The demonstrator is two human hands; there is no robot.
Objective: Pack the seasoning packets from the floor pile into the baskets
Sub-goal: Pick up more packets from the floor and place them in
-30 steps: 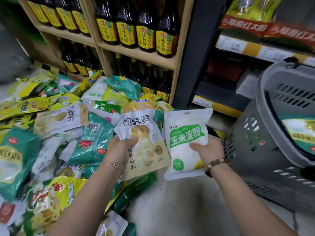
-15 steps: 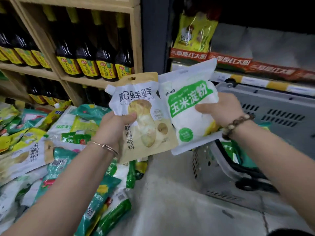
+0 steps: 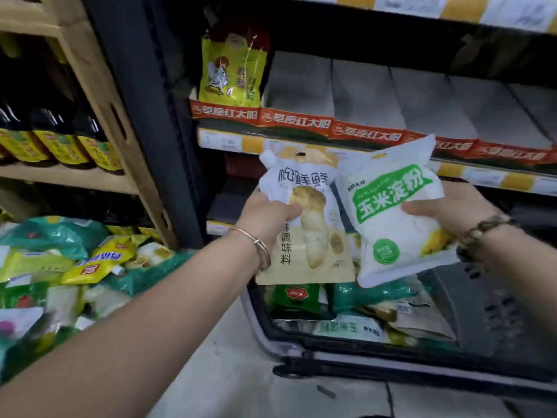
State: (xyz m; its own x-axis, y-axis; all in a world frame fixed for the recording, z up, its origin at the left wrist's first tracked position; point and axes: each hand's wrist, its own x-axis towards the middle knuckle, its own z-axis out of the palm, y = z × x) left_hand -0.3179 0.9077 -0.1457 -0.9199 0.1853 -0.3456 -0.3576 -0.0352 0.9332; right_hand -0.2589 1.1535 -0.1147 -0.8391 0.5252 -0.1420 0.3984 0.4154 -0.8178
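My left hand point(image 3: 266, 217) grips a white and tan mushroom seasoning pouch point(image 3: 310, 236) by its left edge. My right hand point(image 3: 455, 208) grips a white corn starch bag with a green label point(image 3: 391, 215) by its right side. Both packets hang side by side above the open grey basket point(image 3: 346, 356), which holds several green and white packets point(image 3: 349, 327). The floor pile of green and yellow packets point(image 3: 75, 267) lies at the left.
A wooden shelf point(image 3: 99, 95) with dark sauce bottles point(image 3: 60, 137) stands at the left. Behind the basket is a dark metal rack with a yellow chicken-print bag point(image 3: 230, 70) and red display boxes point(image 3: 298, 119). Bare grey floor point(image 3: 226, 372) lies between pile and basket.
Both hands carried their packets up and to the right, from over the floor pile to above the basket. My view turned right, bringing the basket's inside into sight.
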